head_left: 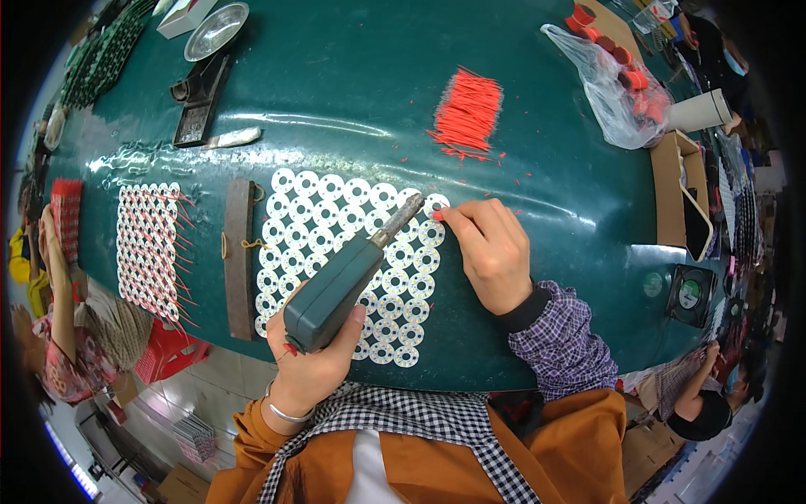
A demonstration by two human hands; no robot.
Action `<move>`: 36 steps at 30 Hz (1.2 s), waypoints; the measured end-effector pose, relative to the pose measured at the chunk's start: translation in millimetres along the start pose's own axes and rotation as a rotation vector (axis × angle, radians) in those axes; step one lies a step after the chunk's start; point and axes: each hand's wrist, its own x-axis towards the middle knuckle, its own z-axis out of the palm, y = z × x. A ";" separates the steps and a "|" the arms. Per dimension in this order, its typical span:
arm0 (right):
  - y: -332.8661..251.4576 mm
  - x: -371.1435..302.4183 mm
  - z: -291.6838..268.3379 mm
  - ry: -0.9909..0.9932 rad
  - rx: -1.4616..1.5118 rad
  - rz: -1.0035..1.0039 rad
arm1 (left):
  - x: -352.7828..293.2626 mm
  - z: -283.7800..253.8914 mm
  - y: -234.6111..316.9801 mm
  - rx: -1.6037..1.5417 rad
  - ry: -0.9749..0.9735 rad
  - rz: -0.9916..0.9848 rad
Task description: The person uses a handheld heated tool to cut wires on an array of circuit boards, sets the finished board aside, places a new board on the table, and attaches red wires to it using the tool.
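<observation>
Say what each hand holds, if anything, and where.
Left hand: green tool, by its rear end, opposite the metal tip. Right hand: red bit at fingertips; hold unclear.

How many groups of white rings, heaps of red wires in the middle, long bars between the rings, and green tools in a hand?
Groups of white rings: 2
Red wire heap: 1
Long bar: 1
Green tool: 1
Total: 5

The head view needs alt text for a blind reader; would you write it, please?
A person's left hand holds a green tool, its metal tip over rows of white rings on a green table, while the right hand is at the far right corner ring. Beyond lie piled red wires; wired rings sit to the left.
</observation>
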 end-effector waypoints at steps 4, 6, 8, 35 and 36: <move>-0.2 -1.3 1.9 -0.019 0.012 0.003 | 3.0 0.6 1.8 0.002 -0.044 -0.019; -0.1 -1.2 2.5 -0.015 0.013 0.006 | 3.2 -0.9 1.2 0.027 -0.061 -0.011; 0.1 -1.1 2.6 -0.017 0.015 0.003 | 3.9 -1.4 1.3 0.051 -0.078 -0.001; -5.0 -0.7 -2.9 0.003 -0.010 -0.009 | -16.0 -14.8 4.8 0.025 0.037 -0.107; -7.5 -1.3 -5.2 0.003 -0.008 -0.012 | -17.8 -16.0 4.3 0.036 0.046 -0.110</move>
